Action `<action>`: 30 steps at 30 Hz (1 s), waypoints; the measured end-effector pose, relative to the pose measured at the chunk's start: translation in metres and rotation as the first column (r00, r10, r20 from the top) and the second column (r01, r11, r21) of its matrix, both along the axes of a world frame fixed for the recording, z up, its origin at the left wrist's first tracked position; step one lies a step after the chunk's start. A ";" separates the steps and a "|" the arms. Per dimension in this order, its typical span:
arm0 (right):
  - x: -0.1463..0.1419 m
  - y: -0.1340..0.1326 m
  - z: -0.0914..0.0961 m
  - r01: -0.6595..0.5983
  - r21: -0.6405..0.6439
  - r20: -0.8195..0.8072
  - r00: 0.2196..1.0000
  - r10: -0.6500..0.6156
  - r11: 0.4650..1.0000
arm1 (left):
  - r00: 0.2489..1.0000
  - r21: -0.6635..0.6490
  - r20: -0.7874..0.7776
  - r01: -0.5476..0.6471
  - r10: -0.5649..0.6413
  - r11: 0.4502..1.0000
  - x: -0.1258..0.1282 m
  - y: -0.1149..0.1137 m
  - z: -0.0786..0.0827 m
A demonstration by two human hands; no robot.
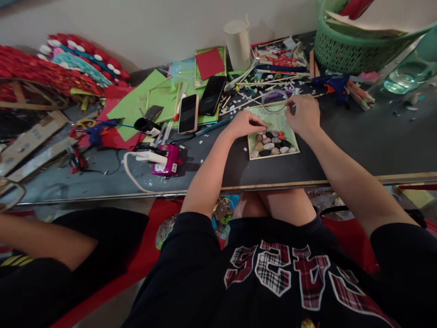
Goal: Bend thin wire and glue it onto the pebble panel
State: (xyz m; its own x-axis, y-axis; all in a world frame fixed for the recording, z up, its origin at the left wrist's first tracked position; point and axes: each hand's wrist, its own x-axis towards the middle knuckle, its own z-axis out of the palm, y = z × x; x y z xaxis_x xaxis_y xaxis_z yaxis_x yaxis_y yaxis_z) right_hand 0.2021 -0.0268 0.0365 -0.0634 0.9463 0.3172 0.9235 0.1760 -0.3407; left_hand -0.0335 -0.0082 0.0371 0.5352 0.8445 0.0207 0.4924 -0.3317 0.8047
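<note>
A light green, thin-framed panel [292, 135] lies on the dark table in front of me. Rounded stones [268, 146] in black, white, brown and pink cover its near part, with a small red-orange piece [281, 135] among them. My left hand [246, 124] rests over the panel's left edge, fingertips closed together just above the stones; what they pinch is too small to make out. Across from it, my right hand [304, 115] pinches at the right side of a round coil of thin wire [274, 101] at the panel's far edge. Fine strands hang over the green surface.
Left of the panel are two phones [188, 114], a magenta power adapter [165, 160], green paper [134, 114] and a glue gun [99, 132]. Sticks and scraps lie behind. Another glue gun [336, 86], a green basket [355, 52] and a glass [406, 75] stand right. Someone's arm [44, 237] is at left.
</note>
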 end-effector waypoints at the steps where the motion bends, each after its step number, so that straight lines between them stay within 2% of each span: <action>1: -0.001 -0.001 0.001 0.001 -0.003 0.000 1.000 -0.001 1.000 | 1.000 -0.007 0.014 0.004 -0.003 1.000 -0.001 0.000 -0.001; 7: -0.007 -0.008 0.012 0.021 -0.077 0.036 0.999 -0.018 0.997 | 0.999 -0.017 -0.041 0.004 -0.004 1.000 -0.001 -0.002 0.006; 12: -0.006 -0.004 0.008 0.007 -0.057 0.041 0.999 -0.004 0.998 | 0.995 0.011 -0.102 -0.004 0.006 1.000 0.003 -0.007 0.015; 21: -0.002 -0.002 0.000 0.006 0.039 0.008 1.000 -0.006 0.999 | 0.999 0.047 -0.041 -0.034 0.036 0.998 0.003 0.000 0.000; 26: -0.001 0.000 -0.002 -0.011 0.027 -0.007 1.000 0.011 1.000 | 0.999 0.068 -0.039 0.037 -0.035 0.997 0.003 -0.002 0.004; 30: -0.004 -0.002 0.001 -0.004 -0.005 0.028 1.000 0.004 1.000 | 0.997 0.051 -0.079 0.031 -0.026 0.998 0.007 -0.006 0.010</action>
